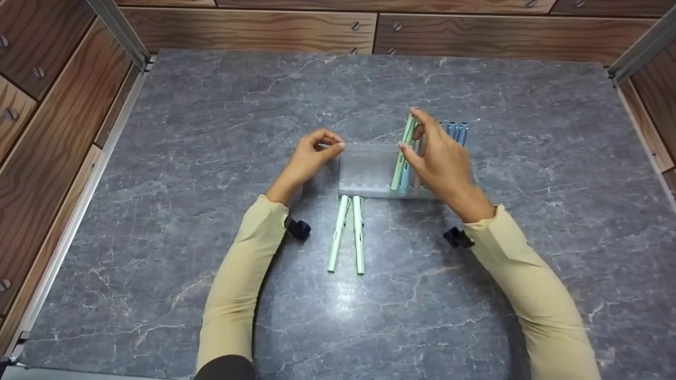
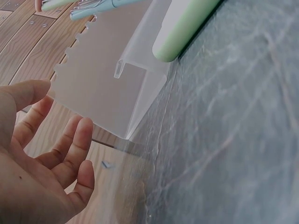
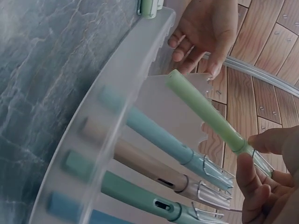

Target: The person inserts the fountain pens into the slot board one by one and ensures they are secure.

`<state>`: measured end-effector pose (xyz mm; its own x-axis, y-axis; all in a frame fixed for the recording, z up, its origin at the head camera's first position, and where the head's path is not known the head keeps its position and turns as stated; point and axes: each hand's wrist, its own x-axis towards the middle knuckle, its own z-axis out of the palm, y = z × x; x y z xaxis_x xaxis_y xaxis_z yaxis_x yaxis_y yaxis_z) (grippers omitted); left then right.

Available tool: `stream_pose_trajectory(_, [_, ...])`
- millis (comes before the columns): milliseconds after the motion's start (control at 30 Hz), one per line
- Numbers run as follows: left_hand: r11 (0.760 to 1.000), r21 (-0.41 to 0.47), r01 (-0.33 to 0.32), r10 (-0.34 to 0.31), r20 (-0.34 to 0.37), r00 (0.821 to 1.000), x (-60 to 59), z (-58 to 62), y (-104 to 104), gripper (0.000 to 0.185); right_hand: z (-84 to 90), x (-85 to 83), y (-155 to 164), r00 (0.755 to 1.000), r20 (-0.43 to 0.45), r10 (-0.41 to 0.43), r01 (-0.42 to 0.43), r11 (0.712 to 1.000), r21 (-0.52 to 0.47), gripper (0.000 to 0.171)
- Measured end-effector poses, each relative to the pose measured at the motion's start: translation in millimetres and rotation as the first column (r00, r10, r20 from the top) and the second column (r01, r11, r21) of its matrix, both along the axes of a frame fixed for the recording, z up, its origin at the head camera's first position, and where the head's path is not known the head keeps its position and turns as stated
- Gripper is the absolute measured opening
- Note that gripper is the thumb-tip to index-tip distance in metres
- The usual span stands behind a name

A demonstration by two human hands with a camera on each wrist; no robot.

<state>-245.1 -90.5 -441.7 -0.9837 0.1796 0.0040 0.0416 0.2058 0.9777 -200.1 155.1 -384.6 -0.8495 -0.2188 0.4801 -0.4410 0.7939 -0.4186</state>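
A clear plastic pen rack (image 1: 364, 166) with notched edges stands on the table. At its back left corner, my left hand (image 1: 311, 155) pinches the edge between thumb and index finger. The left wrist view shows the other fingers loosely bent beside the panel. My right hand (image 1: 441, 158) holds a light green pen (image 3: 201, 107) by its clip end, tilted over the rack. Beside that pen, a light blue pen (image 3: 159, 140), a beige pen (image 3: 145, 163) and a green pen (image 3: 140, 193) lie in the notches. Blue pens (image 1: 457, 132) at the right end are partly hidden by my right hand.
Two more light green pens, a left one (image 1: 338, 235) and a right one (image 1: 358, 235), lie on the marbled grey table (image 1: 158, 221) just in front of the rack. Wood-patterned panels (image 1: 253, 31) border the table at the back and sides.
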Motion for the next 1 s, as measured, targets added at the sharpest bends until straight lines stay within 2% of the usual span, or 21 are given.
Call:
stream_pose_trajectory(300, [1.000, 0.010, -0.004, 0.004, -0.005, 1.000, 0.2, 1.1, -1, 0.017, -9.9, -3.9, -3, 0.995, -0.101, 0.006, -0.001, 0.999, 0.043, 0.056])
stream_pose_trajectory(667, [1.000, 0.004, 0.008, -0.007, -0.015, 1.000, -0.9, 0.3, 1, 0.018, -14.0, -4.7, -6, 0.992, -0.126, 0.010, 0.002, 0.996, 0.093, 0.054])
stream_pose_trajectory(1000, [1.000, -0.013, 0.008, -0.008, -0.011, 1.000, -1.5, -1.5, 0, 0.019, -18.8, -5.4, -7, 0.994, -0.107, 0.002, 0.008, 0.996, 0.092, 0.056])
